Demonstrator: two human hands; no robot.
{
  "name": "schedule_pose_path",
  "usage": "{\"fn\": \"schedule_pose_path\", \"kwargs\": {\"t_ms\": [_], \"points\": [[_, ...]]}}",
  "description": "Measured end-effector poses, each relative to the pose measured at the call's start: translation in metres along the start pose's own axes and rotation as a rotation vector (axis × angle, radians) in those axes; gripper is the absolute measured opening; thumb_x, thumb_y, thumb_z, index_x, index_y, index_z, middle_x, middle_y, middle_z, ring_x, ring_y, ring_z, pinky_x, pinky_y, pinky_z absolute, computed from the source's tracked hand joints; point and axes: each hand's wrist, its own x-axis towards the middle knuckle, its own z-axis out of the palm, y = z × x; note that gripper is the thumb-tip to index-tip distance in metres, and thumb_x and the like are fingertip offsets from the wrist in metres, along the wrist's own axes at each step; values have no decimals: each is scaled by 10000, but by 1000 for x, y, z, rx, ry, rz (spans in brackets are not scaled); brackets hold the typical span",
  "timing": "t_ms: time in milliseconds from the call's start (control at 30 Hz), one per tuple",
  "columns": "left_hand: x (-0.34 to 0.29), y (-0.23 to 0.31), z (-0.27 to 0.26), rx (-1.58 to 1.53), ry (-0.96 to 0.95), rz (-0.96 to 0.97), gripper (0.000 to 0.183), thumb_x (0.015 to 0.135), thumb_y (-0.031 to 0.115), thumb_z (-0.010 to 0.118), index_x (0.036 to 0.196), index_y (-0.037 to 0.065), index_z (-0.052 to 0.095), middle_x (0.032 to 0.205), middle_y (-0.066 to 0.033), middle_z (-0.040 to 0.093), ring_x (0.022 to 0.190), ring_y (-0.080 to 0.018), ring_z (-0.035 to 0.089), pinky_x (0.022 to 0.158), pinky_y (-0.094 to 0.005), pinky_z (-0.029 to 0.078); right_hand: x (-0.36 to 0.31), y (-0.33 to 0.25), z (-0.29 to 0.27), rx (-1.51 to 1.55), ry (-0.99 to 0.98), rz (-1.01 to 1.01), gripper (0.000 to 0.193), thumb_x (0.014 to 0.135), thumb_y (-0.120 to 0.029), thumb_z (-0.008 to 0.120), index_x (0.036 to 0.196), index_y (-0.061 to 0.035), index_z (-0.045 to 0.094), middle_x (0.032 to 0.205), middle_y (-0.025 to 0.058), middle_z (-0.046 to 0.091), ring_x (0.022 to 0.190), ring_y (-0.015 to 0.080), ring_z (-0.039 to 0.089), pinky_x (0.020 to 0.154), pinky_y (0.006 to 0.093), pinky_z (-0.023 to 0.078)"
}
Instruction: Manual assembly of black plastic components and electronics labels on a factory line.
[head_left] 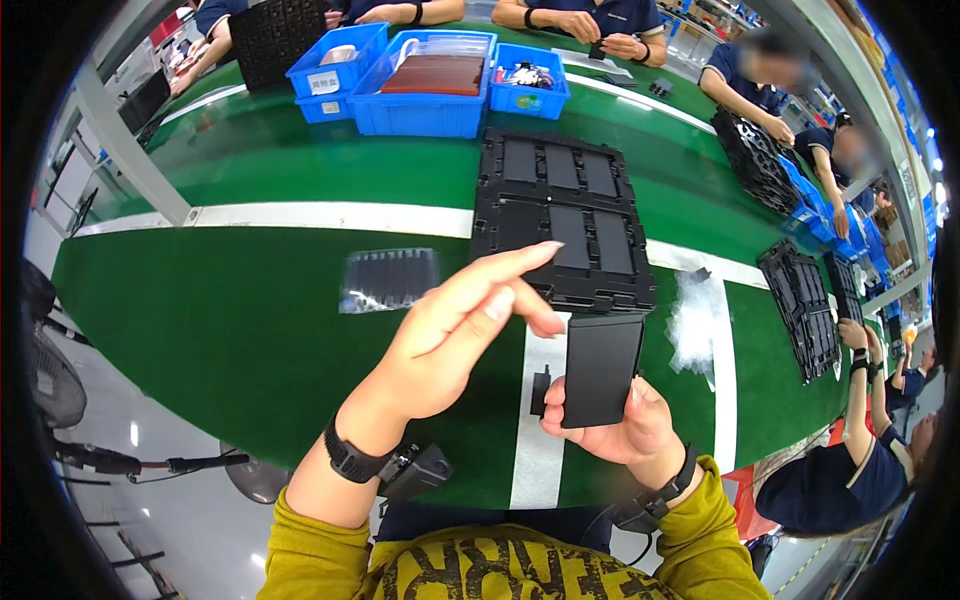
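Pinching a flat black panel (pixel 603 372) near its lower end, the right hand (pixel 648 422) has its thumb on one side and fingertips on the other. The panel is just in front of the near edge of a black compartmented tray (pixel 608 298); whether they touch is unclear. The left hand (pixel 440 345) is spread with fingers extended, nothing visible in its grasp, the longest fingertips overlapping the tray's left part. On the green bench (pixel 220 340), a clear ribbed plastic pack (pixel 390 280) lies left of the tray, crumpled clear film (pixel 697 325) lies to the right, and blue bins (pixel 420 116) stand beyond.
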Motion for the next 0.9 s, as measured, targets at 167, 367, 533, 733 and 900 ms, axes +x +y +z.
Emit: {"fn": "schedule_pose_path", "kwargs": {"t_ms": [167, 367, 533, 733, 900], "points": [[-1, -7, 2, 139, -7, -131, 313, 906, 84, 400, 1200, -1, 467, 815, -86, 605, 795, -146, 569, 781, -286, 431, -16, -2, -11, 36, 22, -68, 598, 852, -320, 539, 1291, 11, 304, 1266, 258, 388, 1160, 344, 427, 1003, 467, 299], [-18, -16, 0, 275, -101, -275, 258, 861, 33, 490, 1114, 17, 536, 846, -77, 622, 792, -134, 590, 739, -272, 463, -20, -2, -17, 78, 7, -95, 581, 867, -317, 515, 1295, 11, 299, 1275, 241, 386, 1173, 333, 415, 1009, 459, 296], [1, -12, 7, 136, -68, -84, 243, 818, -3, 529, 1055, 15, 579, 862, -92, 615, 797, -166, 589, 741, -283, 457, -19, 1, -18, 107, -24, -11, 576, 884, -337, 480, 1293, 24, 295, 1267, 230, 397, 1168, 323, 421, 1005, 449, 305], [24, 3, 2, 320, -333, 11, 250, 760, -34, 583, 1001, 15, 629, 800, -116, 599, 703, -189, 563, 632, -278, 434, -18, 8, -15, 89, -19, 82, 557, 899, -333, 450, 1294, 27, 293, 1263, 227, 400, 1151, 312, 439, 998, 441, 316], [25, 0, 4, 241, -356, 17, 270, 748, -55, 585, 1003, 20, 636, 722, -98, 553, 627, -189, 508, 575, -283, 398, -19, 10, -17, 112, -42, 68, 510, 918, -309, 408, 1291, 23, 303, 1254, 225, 407, 1133, 299, 455, 987, 436, 327]]}}
